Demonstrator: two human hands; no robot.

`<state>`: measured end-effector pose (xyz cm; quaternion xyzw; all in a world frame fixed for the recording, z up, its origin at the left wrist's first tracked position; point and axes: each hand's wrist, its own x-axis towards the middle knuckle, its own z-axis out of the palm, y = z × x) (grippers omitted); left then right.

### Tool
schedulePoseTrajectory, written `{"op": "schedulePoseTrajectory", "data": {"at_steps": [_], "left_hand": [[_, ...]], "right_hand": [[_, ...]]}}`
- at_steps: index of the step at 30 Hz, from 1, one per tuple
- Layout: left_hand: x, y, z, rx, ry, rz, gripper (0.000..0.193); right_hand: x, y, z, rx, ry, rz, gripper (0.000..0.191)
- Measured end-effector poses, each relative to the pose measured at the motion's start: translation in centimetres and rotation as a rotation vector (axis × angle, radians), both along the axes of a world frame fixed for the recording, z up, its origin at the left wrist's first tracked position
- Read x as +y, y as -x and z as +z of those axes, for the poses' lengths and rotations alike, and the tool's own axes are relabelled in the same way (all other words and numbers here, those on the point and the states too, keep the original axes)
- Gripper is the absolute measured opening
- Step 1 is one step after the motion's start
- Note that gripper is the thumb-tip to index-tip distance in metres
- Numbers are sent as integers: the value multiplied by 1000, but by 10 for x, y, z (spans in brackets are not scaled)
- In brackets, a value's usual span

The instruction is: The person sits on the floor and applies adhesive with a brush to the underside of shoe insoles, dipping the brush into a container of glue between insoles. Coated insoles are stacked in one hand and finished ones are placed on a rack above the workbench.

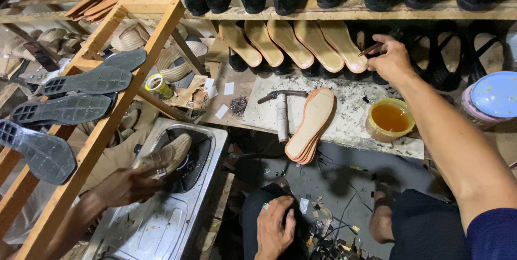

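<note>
Tan shelf insole (344, 44) meets a thin brown stick (371, 50), pinched in the right hand (390, 60).
Left hand (274, 227) lies slack on a knee; that forearm could tip the yellow pot of amber liquid (389, 120) beneath.

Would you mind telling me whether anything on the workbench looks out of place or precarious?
Yes. The stack of insoles lies askew, its lower end jutting past the front edge of the workbench. The tub of amber glue stands uncovered near that same edge. Small nails lie loose in a heap, and scraps litter the floor.
</note>
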<state>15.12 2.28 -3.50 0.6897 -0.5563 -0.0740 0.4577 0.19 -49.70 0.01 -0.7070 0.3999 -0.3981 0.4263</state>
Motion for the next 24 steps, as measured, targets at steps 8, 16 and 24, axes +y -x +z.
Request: {"op": "schedulePoseTrajectory", "data": {"at_steps": [8, 16, 24], "left_hand": [[1, 0, 3, 15, -37, 8, 24], [0, 1, 6, -14, 15, 1, 24], [0, -2, 4, -16, -1, -5, 24]], "right_hand": [[-2, 4, -10, -47, 11, 22, 69], [-11, 8, -19, -110, 10, 34, 71], [-13, 4, -18, -85, -19, -26, 71]]}}
